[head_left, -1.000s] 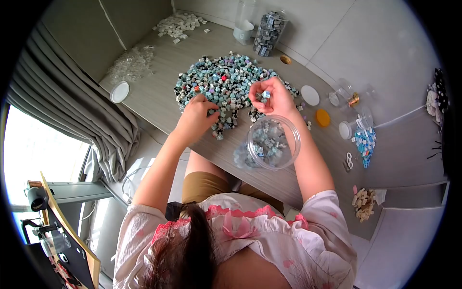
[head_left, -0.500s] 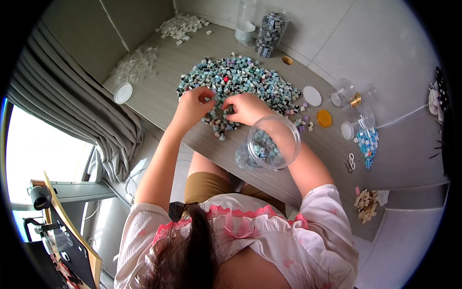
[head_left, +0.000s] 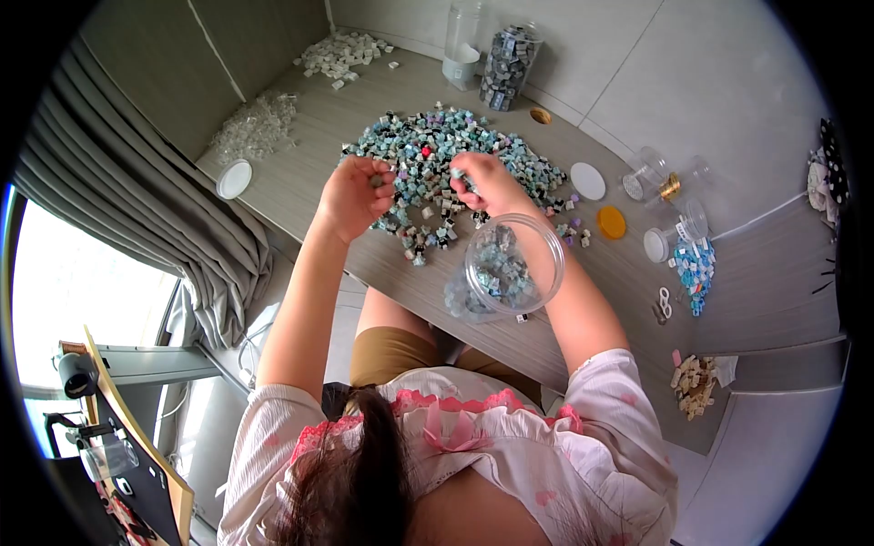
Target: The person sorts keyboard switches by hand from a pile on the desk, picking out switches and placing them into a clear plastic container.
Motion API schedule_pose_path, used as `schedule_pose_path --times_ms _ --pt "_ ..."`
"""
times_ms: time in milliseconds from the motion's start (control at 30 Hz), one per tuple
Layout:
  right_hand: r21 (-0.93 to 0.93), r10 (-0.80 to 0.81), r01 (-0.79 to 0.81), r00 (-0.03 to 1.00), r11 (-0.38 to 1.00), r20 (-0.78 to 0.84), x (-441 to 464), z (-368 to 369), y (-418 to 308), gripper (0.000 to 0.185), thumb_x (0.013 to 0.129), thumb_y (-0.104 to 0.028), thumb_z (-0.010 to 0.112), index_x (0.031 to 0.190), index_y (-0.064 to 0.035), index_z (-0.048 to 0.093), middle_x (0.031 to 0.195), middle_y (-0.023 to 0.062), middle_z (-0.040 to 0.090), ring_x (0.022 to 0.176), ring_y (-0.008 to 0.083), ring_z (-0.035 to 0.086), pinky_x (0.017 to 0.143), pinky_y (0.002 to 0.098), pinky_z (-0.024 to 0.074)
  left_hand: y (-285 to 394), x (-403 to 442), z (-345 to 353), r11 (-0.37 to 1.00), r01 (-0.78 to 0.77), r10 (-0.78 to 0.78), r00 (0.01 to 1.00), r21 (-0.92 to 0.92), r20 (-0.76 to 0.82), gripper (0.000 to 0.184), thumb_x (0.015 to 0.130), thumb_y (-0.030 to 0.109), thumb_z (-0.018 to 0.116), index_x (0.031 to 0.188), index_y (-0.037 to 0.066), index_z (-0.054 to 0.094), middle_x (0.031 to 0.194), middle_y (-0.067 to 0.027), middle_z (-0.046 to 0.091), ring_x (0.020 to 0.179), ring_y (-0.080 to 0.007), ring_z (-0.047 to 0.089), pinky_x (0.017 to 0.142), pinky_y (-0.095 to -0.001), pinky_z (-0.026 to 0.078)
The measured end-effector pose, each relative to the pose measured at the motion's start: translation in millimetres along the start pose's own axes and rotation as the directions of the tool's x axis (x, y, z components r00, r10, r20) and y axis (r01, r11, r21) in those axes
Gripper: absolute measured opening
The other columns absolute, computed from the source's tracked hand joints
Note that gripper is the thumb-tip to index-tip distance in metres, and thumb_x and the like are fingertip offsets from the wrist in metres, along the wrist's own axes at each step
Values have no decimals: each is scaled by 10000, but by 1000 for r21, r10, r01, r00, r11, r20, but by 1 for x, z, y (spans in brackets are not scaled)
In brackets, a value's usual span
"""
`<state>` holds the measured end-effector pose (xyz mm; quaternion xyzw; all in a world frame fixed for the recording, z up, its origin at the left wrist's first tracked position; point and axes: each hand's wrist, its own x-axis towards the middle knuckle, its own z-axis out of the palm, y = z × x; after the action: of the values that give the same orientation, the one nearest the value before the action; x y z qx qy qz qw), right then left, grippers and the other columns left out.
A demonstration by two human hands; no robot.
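Note:
A wide pile of small blocky pieces (head_left: 428, 127), apparently keyboard switches, covers the middle of the desk, mostly teal with black and white among them and one red piece (head_left: 426, 151). At the pile's left edge is my left hand (head_left: 350, 196), turned up, its fingers curled around a few small pieces. My right hand (head_left: 492, 185) is closed over the pile's near right side, with teal pieces (head_left: 462, 179) showing between thumb and fingers. Beside my right forearm, a clear plastic jar (head_left: 515, 266) stands partly filled with teal pieces.
White pieces (head_left: 344, 55) and clear pieces (head_left: 255, 127) lie at the back left. A jar of grey pieces (head_left: 510, 68) stands behind. To the right are a white lid (head_left: 588, 181), an orange lid (head_left: 611, 222), blue pieces (head_left: 695, 273), scissors (head_left: 665, 303) and beige pieces (head_left: 694, 387).
My hands have moved apart from the near part of the pile, the left turning up and the right lifting to the right. Both have closed on small pieces.

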<state>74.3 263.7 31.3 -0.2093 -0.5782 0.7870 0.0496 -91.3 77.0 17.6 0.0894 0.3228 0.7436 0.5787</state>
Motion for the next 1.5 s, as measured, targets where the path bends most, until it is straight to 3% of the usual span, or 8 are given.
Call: schedule_pose_path --times_ms 133,267,367,633,833,1100,1300,1500 --pt "432 -47 -21 988 902 144 -3 -9 -3 146 878 -196 526 864 -54 560 711 50 528 501 87 430 387 206 244 -1 8 -10 916 -100 168 975 388 -146 200 830 203 649 901 16 649 723 -7 524 547 -126 414 467 -263 348" --pt "-133 -32 37 999 990 35 9 -4 -1 205 833 -165 617 959 -20 689 741 51 608 590 123 539 434 256 371 -10 3 7 71 -48 387 922 996 17 183 765 176 727 867 29 692 742 -48 528 623 -151 491 523 -297 391" --pt "-775 -451 362 885 518 112 22 6 22 193 810 -161 659 944 -35 715 801 89 692 680 173 642 594 301 491 -22 0 7 -211 -210 396 875 955 279 264 704 180 764 943 75 726 782 -96 569 734 -216 573 647 -347 464" --pt "-966 -332 174 937 190 104 27 30 7 208 722 -224 737 879 -89 734 835 139 691 794 305 665 737 390 517 -38 6 21 -474 -47 360 901 880 242 274 697 204 748 937 82 699 923 -145 601 851 -324 632 749 -415 512" --pt "-978 -268 105 962 180 54 29 31 0 216 680 -265 769 853 -140 743 805 90 698 798 271 676 723 396 530 -29 5 13 -378 -145 420 853 914 309 188 742 183 690 890 68 675 857 -123 574 753 -271 629 643 -386 496" --pt "-989 -285 73 958 126 35 24 43 -1 221 684 -274 772 826 -109 735 788 106 693 769 287 676 694 409 527 11 2 -3 953 -81 149 964 291 -219 219 868 226 459 789 34 529 769 -75 537 559 -154 430 457 -235 330" --pt "-991 -283 117 954 59 95 32 36 5 258 684 -279 773 849 -85 727 776 134 685 746 303 669 675 405 524 21 4 -1 986 -61 21 967 -153 -252 189 872 194 521 856 8 550 809 -84 543 648 -147 490 454 -228 348" --pt "-647 -350 178 925 741 -146 44 18 11 261 747 -266 689 750 -6 661 630 64 617 589 193 597 538 355 463 4 9 5 299 -116 419 908 947 -21 129 773 104 691 845 -3 699 658 -24 556 606 -123 502 506 -278 408"
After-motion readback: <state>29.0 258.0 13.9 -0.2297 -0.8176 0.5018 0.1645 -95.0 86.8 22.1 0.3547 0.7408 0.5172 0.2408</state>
